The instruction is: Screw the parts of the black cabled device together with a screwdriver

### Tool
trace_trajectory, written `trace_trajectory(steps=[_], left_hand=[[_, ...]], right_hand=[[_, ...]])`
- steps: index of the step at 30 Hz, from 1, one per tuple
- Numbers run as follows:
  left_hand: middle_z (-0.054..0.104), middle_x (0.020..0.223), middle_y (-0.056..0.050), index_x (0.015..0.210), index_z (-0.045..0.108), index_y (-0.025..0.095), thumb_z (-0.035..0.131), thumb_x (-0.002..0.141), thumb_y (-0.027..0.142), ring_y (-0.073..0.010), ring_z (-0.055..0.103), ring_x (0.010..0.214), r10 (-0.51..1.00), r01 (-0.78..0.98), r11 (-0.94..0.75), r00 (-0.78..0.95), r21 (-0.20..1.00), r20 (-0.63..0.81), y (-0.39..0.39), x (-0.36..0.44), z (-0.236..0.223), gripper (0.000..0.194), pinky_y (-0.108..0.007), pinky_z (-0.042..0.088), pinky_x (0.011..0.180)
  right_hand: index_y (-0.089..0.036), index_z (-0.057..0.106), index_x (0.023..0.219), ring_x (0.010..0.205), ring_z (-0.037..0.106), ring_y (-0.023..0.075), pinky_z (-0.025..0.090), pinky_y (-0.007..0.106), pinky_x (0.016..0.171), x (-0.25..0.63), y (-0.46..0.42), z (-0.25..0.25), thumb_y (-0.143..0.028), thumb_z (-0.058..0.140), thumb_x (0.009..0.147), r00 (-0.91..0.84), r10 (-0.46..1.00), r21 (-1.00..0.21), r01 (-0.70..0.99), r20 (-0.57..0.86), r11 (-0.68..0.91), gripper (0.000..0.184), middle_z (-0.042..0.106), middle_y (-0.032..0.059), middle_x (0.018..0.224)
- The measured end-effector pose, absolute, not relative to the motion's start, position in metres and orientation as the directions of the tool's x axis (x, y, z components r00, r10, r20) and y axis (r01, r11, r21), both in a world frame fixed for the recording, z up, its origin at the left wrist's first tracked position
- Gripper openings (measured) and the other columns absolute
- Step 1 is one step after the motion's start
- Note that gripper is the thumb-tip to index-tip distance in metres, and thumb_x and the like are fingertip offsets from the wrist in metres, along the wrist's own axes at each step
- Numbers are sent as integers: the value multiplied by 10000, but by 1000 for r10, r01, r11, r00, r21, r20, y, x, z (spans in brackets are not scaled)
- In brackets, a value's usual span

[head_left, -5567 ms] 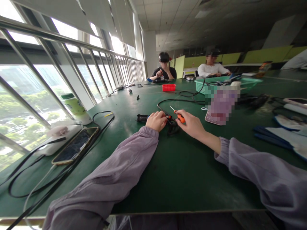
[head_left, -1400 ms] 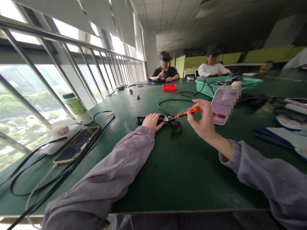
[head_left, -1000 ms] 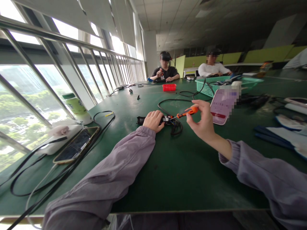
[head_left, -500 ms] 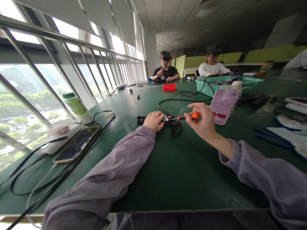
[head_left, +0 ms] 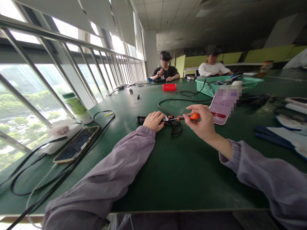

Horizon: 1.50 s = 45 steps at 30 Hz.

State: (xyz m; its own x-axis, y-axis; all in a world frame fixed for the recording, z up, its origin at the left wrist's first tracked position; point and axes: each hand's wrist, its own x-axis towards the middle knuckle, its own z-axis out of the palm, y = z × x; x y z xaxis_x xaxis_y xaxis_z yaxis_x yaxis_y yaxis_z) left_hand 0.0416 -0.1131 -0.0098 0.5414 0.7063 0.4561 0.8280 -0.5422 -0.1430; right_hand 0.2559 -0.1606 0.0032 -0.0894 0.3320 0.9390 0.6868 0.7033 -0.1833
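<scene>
My left hand (head_left: 153, 121) is wrapped over a black corded device with a tube-like body (head_left: 140, 120), pressing it onto the green table. Its right end looks opened up, with metal parts and wires showing beside a small loop of black cable (head_left: 177, 129). In my right hand (head_left: 202, 120) is a screwdriver with an orange and black handle (head_left: 193, 116), pinched between thumb and fingers. The shaft lies almost level and points left, its tip at the device's opened end. Exactly what the tip touches is too small to tell.
Behind my right hand a phone (head_left: 221, 107) leans near a green basket (head_left: 205, 88). A red tray (head_left: 169, 87) sits farther back. Gloves (head_left: 283, 135) lie at right. At left are another phone (head_left: 76, 145), a bottle (head_left: 78, 108) and cables. Two people sit across the table.
My right hand's fingers have shifted slightly around the screwdriver handle, and its orange end looks turned a little. The left hand and the device stay in place.
</scene>
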Motion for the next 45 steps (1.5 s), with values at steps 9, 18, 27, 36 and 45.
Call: trace_trajectory(steps=[9, 18, 27, 36, 45], left_hand=[[575, 1068, -68, 990, 544, 197, 482, 818, 260, -218, 521, 980, 717, 836, -525, 535, -158, 448, -112, 42, -9, 194, -338, 416, 849], [581, 1079, -66, 994, 561, 200, 470, 826, 248, -216, 523, 975, 710, 834, -517, 544, -194, 446, -114, 43, -8, 197, -335, 420, 831], [574, 1078, -59, 1007, 568, 195, 488, 823, 270, -203, 519, 970, 696, 826, -532, 552, -186, 459, -113, 41, -10, 213, -320, 422, 832], [568, 1104, -66, 1061, 536, 175, 485, 834, 282, -204, 524, 996, 758, 873, -473, 473, -121, 449, -118, 40, -9, 256, -324, 418, 879], [523, 1186, -85, 1138, 517, 171, 521, 794, 268, -232, 478, 1112, 824, 946, -325, 286, -6, 489, -137, 23, -16, 358, -351, 383, 984]], right_hand=[[-241, 543, 915, 739, 551, 202, 470, 363, 716, 254, -162, 4, -241, 599, 734, -121, 307, -154, 661, 944, 735, 190, 598, 10, 726], [-218, 497, 1074, 814, 584, 198, 476, 373, 770, 251, -167, 3, -207, 586, 733, -67, 331, -216, 634, 941, 742, 352, 601, 48, 924], [-223, 534, 914, 626, 530, 165, 447, 345, 700, 253, -173, 7, -334, 579, 766, 67, 547, -444, 670, 835, 595, 190, 528, -25, 628], [-207, 515, 993, 667, 535, 188, 441, 368, 725, 247, -180, 10, -318, 570, 768, 61, 568, -455, 670, 821, 586, 257, 532, -2, 675], [-216, 470, 1064, 734, 559, 184, 445, 356, 754, 257, -183, 9, -253, 569, 743, 58, 575, -471, 643, 816, 604, 338, 567, 7, 778]])
